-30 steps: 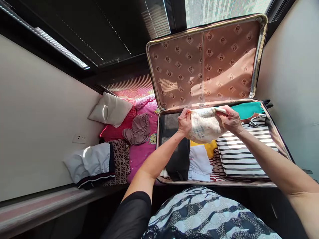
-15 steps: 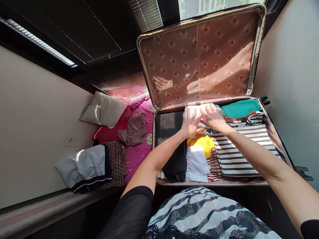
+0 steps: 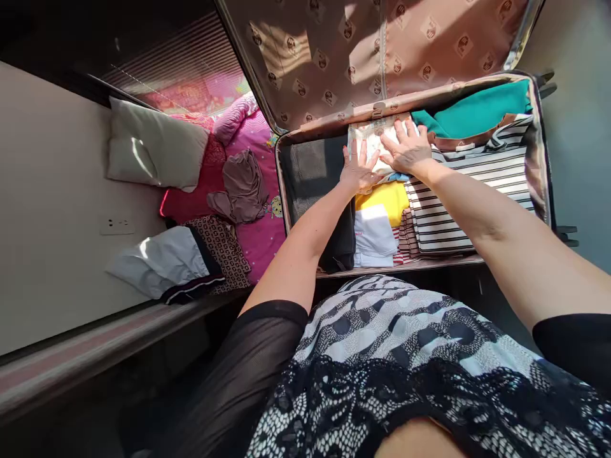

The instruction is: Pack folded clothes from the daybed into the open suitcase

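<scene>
Cloth (image 3: 375, 135), cream, printed, beneath splayed fingers of left hand (image 3: 358, 173) and right hand (image 3: 407, 150); uneven pressing might ruck it onto yellow folded fabric (image 3: 384, 200).

Pink lettering (image 3: 358, 233) on the white garment (image 3: 375, 232) and logos (image 3: 322, 60) on the suitcase lining (image 3: 363, 63) are illegible.

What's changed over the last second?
The cream printed cloth came down into the open suitcase, at its far side; the left hand and right hand released its edges and now lie spread on it. The striped garment and yellow cloth stayed put.
</scene>
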Motion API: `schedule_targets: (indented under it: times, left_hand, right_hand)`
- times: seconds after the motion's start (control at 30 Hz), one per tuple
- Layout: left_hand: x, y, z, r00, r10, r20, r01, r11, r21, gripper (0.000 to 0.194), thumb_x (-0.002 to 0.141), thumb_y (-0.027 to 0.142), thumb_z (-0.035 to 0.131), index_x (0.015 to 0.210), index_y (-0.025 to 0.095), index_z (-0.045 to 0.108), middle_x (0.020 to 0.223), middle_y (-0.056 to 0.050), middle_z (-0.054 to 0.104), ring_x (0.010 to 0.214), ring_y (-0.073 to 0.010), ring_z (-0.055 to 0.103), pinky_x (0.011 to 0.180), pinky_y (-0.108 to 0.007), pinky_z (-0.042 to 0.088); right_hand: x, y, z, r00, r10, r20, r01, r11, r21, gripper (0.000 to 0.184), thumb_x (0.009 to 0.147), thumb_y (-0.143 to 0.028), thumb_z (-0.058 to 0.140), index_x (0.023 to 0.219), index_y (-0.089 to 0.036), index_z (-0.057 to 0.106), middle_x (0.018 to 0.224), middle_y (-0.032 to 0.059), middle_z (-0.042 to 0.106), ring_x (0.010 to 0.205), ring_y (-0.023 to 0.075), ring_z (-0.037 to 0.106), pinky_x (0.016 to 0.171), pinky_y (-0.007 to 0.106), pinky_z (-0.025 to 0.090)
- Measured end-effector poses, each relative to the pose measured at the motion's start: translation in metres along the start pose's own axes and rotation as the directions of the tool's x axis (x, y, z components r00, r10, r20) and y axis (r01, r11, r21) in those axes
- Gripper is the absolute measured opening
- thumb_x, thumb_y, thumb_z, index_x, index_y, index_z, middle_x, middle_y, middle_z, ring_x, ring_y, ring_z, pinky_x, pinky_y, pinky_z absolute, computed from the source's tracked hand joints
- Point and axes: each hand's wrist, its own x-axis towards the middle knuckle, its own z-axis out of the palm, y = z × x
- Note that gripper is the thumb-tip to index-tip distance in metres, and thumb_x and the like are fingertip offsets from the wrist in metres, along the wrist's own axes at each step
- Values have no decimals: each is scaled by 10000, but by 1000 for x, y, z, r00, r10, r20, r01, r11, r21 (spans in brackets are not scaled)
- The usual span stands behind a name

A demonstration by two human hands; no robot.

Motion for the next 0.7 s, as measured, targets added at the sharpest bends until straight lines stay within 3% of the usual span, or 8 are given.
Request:
schedule_targets:
  times: [0.1, 0.17, 0.27, 0.37, 0.43, 0.53, 0.6, 0.7]
  left_hand:
    - [-30, 6, -5, 996, 73, -59, -74, 997, -14, 658, 1090, 477, 695, 1652, 168, 549, 1810, -208, 365, 1761, -437, 108, 1353, -787, -17]
    - [-67, 9, -10, 988, 90, -125, -96, 994, -43, 592, 1149, 505, 574, 1605, 129, 558, 1782, -232, 390, 1747, -422, 159, 1340, -796, 39]
    - [-141, 2, -22, 979, 18, -202, -37, 995, -92, 479, 1159, 479, 509, 1502, 175, 652, 1756, -197, 449, 1715, -381, 290, 1375, -701, 185]
    - [-218, -26, -36, 937, -114, -330, 65, 986, -157, 441, 1145, 468, 490, 1434, 212, 704, 1677, -172, 551, 1632, -344, 455, 1348, -579, 355]
    - [-262, -51, -42, 865, -245, -439, 169, 964, -205, 439, 1142, 460, 476, 1413, 210, 714, 1603, -175, 613, 1552, -320, 550, 1307, -522, 435]
    - [-312, -87, -41, 713, -453, -536, 346, 891, -292, 398, 1129, 389, 482, 1367, 185, 727, 1463, -183, 685, 1444, -280, 636, 1266, -454, 493]
    - [-333, -110, -37, 634, -572, -521, 450, 821, -353, 354, 1101, 312, 516, 1338, 168, 736, 1412, -187, 701, 1421, -265, 650, 1263, -424, 497]
    - [-353, -138, -27, 539, -730, -419, 569, 683, -458, 338, 1045, 215, 569, 1333, 160, 738, 1406, -186, 707, 1423, -263, 646, 1273, -421, 486]
  right_hand:
    - [4, 5, 0, 997, -36, -62, 37, 999, 18, 774, 1158, -590, 381, 971, 103, 669, 1628, 396, 478, 1608, 372, 418, 1204, 542, 421]
    - [4, 6, -3, 996, -39, -79, 39, 999, 9, 831, 1166, -571, 250, 931, 115, 658, 1594, 397, 507, 1585, 361, 451, 1164, 523, 456]
    - [-7, -4, -12, 998, -29, -60, 26, 999, -41, 760, 1171, -558, 384, 1172, 136, 693, 1666, 389, 445, 1636, 438, 368, 1222, 667, 359]
    - [-41, -39, -23, 998, -44, -40, 43, 999, -24, 650, 1109, -486, 672, 1557, -17, 623, 1808, 310, 292, 1701, 505, 203, 1287, 784, 180]
    - [-74, -74, -26, 996, -83, -30, 84, 996, 16, 676, 1081, -490, 694, 1659, -157, 582, 1850, 225, 265, 1718, 504, 162, 1317, 774, 186]
    - [-116, -127, -17, 986, -161, 46, 162, 987, -7, 679, 1077, -534, 618, 1700, -273, 551, 1841, 182, 306, 1710, 526, 167, 1274, 782, 248]
    - [-127, -157, -4, 965, -255, 64, 256, 966, -19, 675, 1079, -543, 578, 1711, -311, 540, 1838, 175, 308, 1705, 524, 180, 1261, 754, 277]
    - [-112, -200, 15, 924, -381, 45, 382, 923, -37, 686, 1074, -547, 570, 1727, -347, 516, 1850, 161, 281, 1709, 507, 173, 1270, 706, 287]
